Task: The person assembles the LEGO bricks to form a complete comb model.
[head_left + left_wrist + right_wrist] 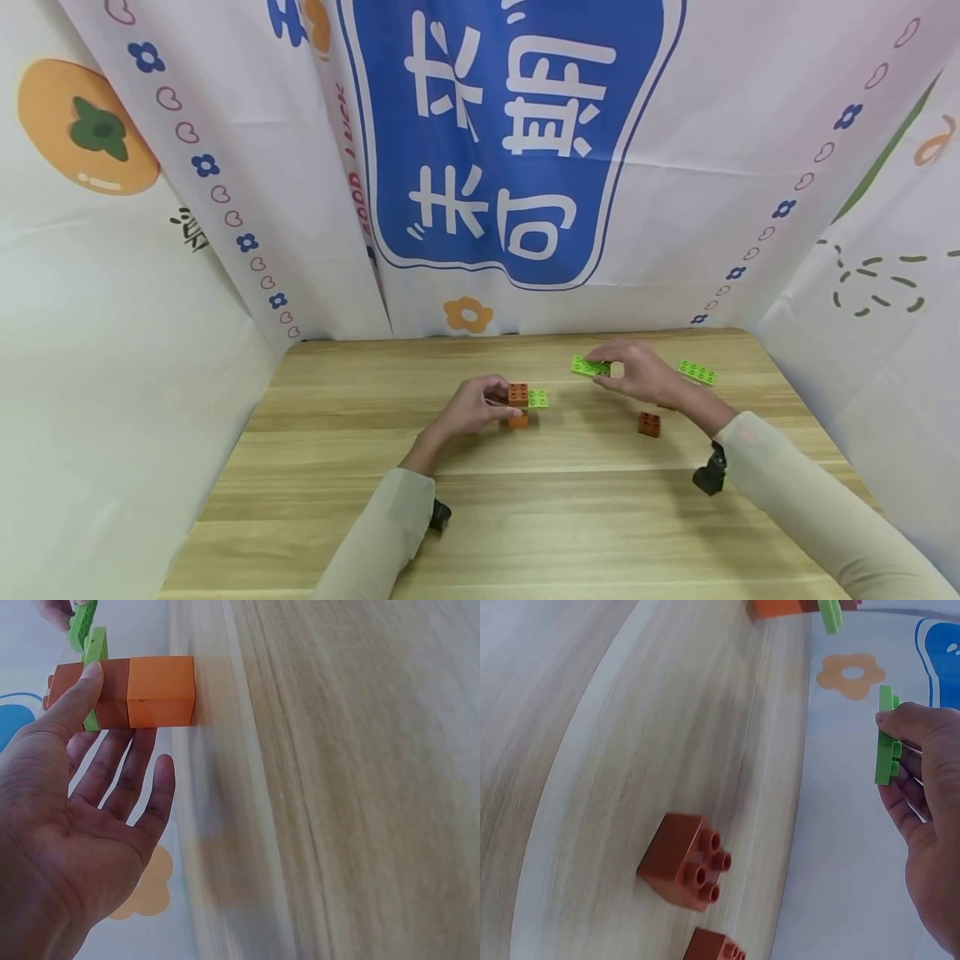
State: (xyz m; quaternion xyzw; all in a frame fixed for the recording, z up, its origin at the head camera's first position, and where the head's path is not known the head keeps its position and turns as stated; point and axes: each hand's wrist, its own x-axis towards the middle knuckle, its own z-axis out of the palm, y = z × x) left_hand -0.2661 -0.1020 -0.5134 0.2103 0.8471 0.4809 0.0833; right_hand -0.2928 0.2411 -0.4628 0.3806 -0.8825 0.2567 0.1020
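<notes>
A small tower of toy building bricks stands on the table, with an orange brick at its base, brown bricks above and a thin green plate layered between them, jutting out to the right. My left hand holds the tower at its upper bricks, thumb on the near side and fingers on the far side. Off to the right, my right hand pinches a flat light-green studded plate in the air between thumb and fingers. The plate is apart from the tower.
A loose brown brick lies on the wooden table below the right hand. Another brown brick is mostly hidden by the right arm in the head view. A second green plate lies at the back right, near the cloth backdrop.
</notes>
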